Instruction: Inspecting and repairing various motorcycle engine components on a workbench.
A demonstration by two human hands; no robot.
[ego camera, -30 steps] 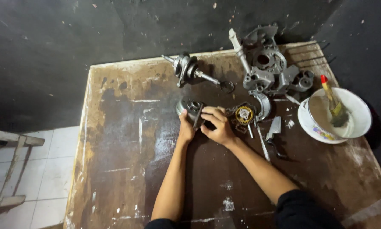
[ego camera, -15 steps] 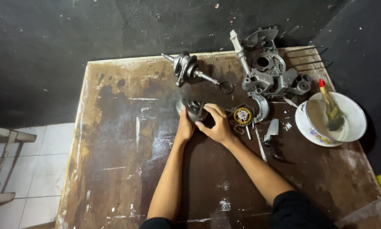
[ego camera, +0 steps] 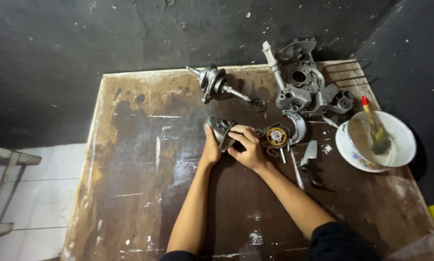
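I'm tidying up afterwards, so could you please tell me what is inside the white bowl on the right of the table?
Inside the white bowl stands a brush with a red-tipped handle, its bristles down. The bristles hide the bowl's bottom beneath them, and whether any liquid is there cannot be told.

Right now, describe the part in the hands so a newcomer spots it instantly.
On the worn brown table, look mid-top, below the crankshaft. Both hands, left hand and right hand, grip a small grey metal housing. Unlike the gold-centred gear beside it, it's plain grey and tilted.

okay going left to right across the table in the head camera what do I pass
Left hand → small grey metal part held in both hands → right hand → brass-coloured gear → flat metal piece → white bowl with a brush.
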